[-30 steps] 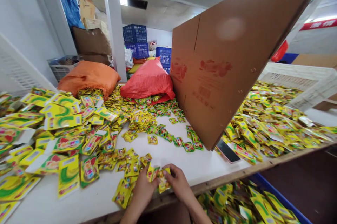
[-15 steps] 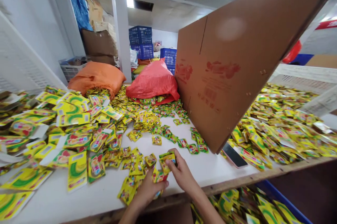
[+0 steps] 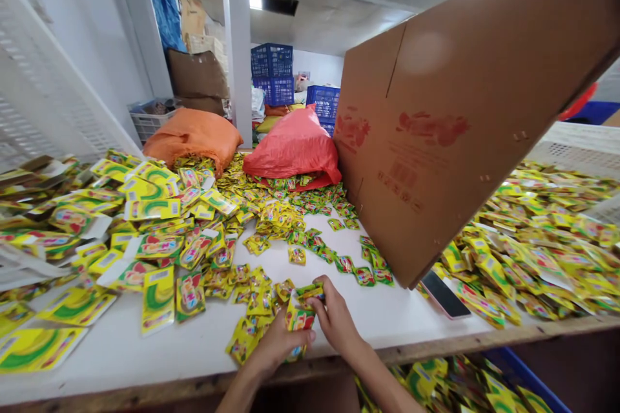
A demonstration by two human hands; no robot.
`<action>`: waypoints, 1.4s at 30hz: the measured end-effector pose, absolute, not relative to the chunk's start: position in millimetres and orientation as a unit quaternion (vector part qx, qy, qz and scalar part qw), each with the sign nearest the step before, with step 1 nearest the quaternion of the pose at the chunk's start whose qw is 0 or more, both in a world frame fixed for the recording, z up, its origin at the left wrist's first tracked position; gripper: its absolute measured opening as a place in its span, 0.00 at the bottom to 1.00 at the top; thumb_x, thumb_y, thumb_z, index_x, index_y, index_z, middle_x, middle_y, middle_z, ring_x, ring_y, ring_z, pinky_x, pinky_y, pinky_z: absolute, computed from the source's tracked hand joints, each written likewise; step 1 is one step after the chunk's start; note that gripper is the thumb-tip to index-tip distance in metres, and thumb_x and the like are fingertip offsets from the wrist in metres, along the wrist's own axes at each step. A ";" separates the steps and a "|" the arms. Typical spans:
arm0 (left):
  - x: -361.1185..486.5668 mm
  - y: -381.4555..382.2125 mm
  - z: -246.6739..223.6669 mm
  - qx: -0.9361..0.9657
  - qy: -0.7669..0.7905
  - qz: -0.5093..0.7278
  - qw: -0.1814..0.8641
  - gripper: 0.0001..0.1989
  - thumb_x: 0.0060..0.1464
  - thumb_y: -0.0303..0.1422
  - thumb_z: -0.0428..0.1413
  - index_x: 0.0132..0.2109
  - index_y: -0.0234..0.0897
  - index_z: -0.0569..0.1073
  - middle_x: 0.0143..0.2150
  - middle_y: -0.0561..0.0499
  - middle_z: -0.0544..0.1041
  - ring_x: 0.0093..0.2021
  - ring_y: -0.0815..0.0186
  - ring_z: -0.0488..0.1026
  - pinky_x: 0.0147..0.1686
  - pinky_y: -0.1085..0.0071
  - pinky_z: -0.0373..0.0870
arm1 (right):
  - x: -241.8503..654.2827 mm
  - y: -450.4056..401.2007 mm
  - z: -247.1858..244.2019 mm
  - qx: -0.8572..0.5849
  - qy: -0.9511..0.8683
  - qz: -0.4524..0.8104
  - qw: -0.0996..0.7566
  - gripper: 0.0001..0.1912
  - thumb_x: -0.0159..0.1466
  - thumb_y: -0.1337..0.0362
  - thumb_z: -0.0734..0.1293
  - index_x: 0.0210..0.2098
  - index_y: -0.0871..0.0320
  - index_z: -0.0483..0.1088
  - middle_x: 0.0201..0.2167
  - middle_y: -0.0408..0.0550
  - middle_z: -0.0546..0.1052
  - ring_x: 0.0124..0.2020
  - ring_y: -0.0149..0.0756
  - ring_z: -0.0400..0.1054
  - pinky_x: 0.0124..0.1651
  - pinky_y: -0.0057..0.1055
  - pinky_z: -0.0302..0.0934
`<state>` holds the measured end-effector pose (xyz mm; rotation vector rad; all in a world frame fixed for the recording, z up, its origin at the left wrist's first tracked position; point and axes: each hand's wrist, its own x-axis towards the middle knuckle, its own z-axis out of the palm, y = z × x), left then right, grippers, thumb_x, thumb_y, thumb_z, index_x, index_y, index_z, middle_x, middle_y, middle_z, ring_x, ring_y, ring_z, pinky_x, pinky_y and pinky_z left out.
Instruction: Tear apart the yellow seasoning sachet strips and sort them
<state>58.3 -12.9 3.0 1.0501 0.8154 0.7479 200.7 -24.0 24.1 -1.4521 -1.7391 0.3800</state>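
Observation:
My left hand [image 3: 277,340] is wrapped round a small printed candy box [image 3: 299,318], upright at the table's front edge. At the top of that box, my right hand [image 3: 335,317] pinches small yellow-green candy sachets [image 3: 310,291] between thumb and fingers. I cannot tell how far the sachets reach inside the box. Beside my left hand lie loose yellow sachets [image 3: 260,302]. Further left, small boxes [image 3: 158,297] in the same colours, several with white flaps open, are heaped on the white table [image 3: 203,345].
A large cardboard carton [image 3: 416,128] leans over the table at right, with a phone [image 3: 444,295] by its lower corner. Orange [image 3: 194,135] and red [image 3: 295,145] sacks spill sachets at the back. More packs [image 3: 542,238] are piled right, and others fill a blue bin [image 3: 523,377] below.
My right hand has brought the sachets down onto the top of the box, which my left hand now holds more upright. The view has shifted slightly left.

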 end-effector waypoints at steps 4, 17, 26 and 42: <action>57.5 -11.2 -1.1 0.482 0.361 0.342 0.721 0.22 0.35 0.27 0.61 0.43 0.35 0.67 0.32 0.53 0.71 0.31 0.67 0.67 0.31 0.72 0.66 | 204.4 -25.0 31.8 -0.557 -0.725 0.143 0.380 0.08 0.59 0.72 0.57 0.38 0.57 0.58 0.31 0.44 0.66 0.33 0.34 0.63 0.36 0.28 0.58; 55.0 -11.9 0.7 0.518 0.338 0.380 0.688 0.20 0.41 0.29 0.59 0.45 0.35 0.70 0.41 0.49 0.75 0.44 0.60 0.69 0.45 0.68 0.64 | 185.8 -35.9 61.1 -0.574 -0.738 0.131 0.331 0.12 0.58 0.71 0.61 0.42 0.55 0.64 0.38 0.48 0.68 0.42 0.38 0.62 0.45 0.34 0.57; 54.7 -13.1 -8.6 0.574 0.319 0.403 0.638 0.18 0.44 0.31 0.59 0.44 0.32 0.71 0.41 0.47 0.75 0.44 0.58 0.69 0.46 0.65 0.64 | 180.5 -52.8 40.6 -0.588 -0.726 0.140 0.327 0.12 0.62 0.64 0.59 0.26 0.54 0.70 0.50 0.48 0.64 0.53 0.46 0.53 0.49 0.46 0.51; 44.3 -23.7 -2.3 0.625 0.366 0.427 0.541 0.10 0.53 0.36 0.51 0.41 0.37 0.69 0.44 0.46 0.73 0.45 0.60 0.70 0.46 0.67 0.64 | 191.5 -49.5 -3.2 -0.580 -0.581 0.257 0.510 0.09 0.60 0.59 0.62 0.37 0.58 0.65 0.31 0.46 0.73 0.33 0.36 0.67 0.38 0.29 0.61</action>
